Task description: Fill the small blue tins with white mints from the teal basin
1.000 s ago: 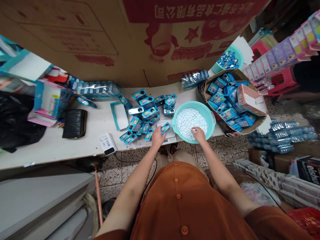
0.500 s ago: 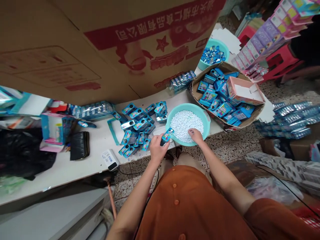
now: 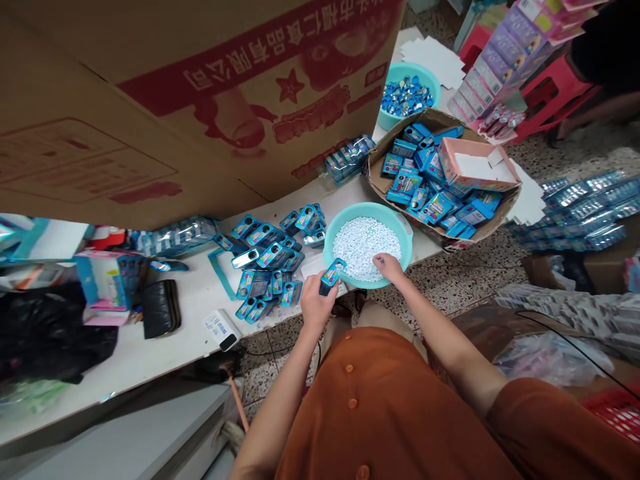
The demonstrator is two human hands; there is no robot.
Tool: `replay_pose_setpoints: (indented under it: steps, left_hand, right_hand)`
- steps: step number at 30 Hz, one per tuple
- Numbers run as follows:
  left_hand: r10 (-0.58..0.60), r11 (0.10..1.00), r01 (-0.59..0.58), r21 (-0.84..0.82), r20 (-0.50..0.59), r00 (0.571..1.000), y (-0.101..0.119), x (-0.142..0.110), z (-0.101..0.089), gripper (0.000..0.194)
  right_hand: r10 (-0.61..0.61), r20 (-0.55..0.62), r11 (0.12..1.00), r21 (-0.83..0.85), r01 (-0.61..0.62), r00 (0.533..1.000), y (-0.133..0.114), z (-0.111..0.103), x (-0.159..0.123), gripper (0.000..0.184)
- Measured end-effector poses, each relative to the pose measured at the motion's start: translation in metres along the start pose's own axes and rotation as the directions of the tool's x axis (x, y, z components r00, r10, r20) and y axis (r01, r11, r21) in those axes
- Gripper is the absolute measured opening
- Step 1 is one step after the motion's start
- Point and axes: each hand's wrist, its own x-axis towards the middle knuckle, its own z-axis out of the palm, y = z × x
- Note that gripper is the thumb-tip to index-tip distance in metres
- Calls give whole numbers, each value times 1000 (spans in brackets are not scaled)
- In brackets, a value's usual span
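Note:
Between the fingers of my left hand is a small blue tin, held tilted at the left rim of a turquoise basin. Small white pellets like candies fill much of the basin. Over their near right side is my right hand, its fingertips pinched together at the pellets; whatever they hold is too small to make out. Several more blue tins lie heaped on the table left of the basin, some with a dark round opening showing.
A cut-down carton of blue tins stands right of the basin, with a pink box on top. Behind it is another turquoise basin of shiny blue pieces. A large cardboard box rises at the back. A black wallet lies left.
The camera view has shifted a little, so the large box and carton sit further left. Both hands stay at the basin in nearly the same pose, the left still with the tin.

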Motion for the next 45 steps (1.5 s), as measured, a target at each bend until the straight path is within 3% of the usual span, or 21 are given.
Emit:
replay_pose_setpoints:
  steps: [3, 6, 12, 17, 25, 31, 38, 45]
  left_hand:
    - [-107, 994, 103, -44, -92, 990, -11, -6, 3, 36]
    - [-275, 961, 273, -35, -189, 943, -33, -13, 7, 44]
    - [-467, 884, 467, -27, -128, 875, -71, -11, 15, 48]
    - [-410, 906, 413, 95, -43, 911, -83, 0, 28, 43]
    - [-308, 947, 301, 116, 48, 950, -100, 7, 45, 47]
    - [-174, 974, 161, 157, 75, 982, -103, -2, 27, 73]
    - [-170, 968, 151, 200, 82, 982, -111, -28, 4, 69]
    - [-213, 960, 196, 203, 67, 975, -116, -38, -2, 64]
  right_hand:
    - [-1, 24, 1000, 18, 1, 1000, 2, -1, -1, 24]
    - [-6, 46, 999, 41, 4, 999, 6, -1, -2, 26]
    - [14, 29, 999, 43, -15, 999, 11, 0, -5, 24]
    - [5, 12, 1000, 25, -6, 1000, 13, 2, -9, 21]
    - [-59, -7, 998, -1, 59, 998, 18, 3, -15, 23]
    - [-111, -39, 994, 12, 112, 993, 20, 5, -16, 25]
    - [-87, -33, 996, -10, 87, 996, 12, 3, -18, 27]
    - [-89, -15, 996, -28, 89, 996, 11, 2, -18, 26]
